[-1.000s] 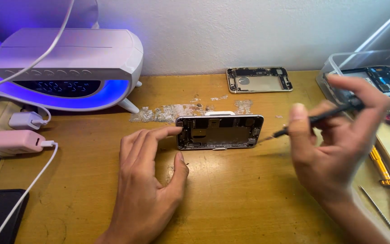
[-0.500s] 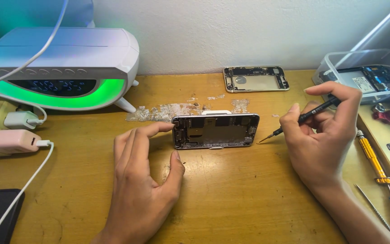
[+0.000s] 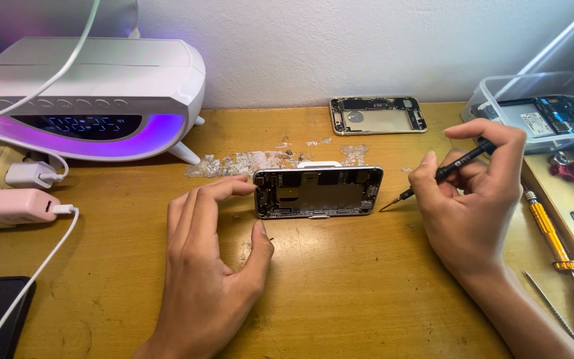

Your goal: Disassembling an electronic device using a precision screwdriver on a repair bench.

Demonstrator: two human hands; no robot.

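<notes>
An opened phone body (image 3: 318, 192) lies flat on the wooden desk (image 3: 340, 286), its inner parts facing up. My left hand (image 3: 214, 266) rests on the desk at the phone's left end, index fingertip touching that end and thumb near its front corner. My right hand (image 3: 473, 199) holds a thin black screwdriver (image 3: 436, 176) like a pen. The tip hovers just right of the phone, a small gap from its edge.
A second phone shell (image 3: 378, 115) lies by the wall. A white lamp-like device (image 3: 94, 96) glows purple at the left, with chargers (image 3: 21, 199) and cables. A clear plastic box (image 3: 539, 110) with parts stands at the right, beside a yellow-handled screwdriver (image 3: 546, 229).
My right hand with the screwdriver has drawn slightly right and lower, off the phone's edge. The device's light went from blue through green to purple. My left hand stays at the phone.
</notes>
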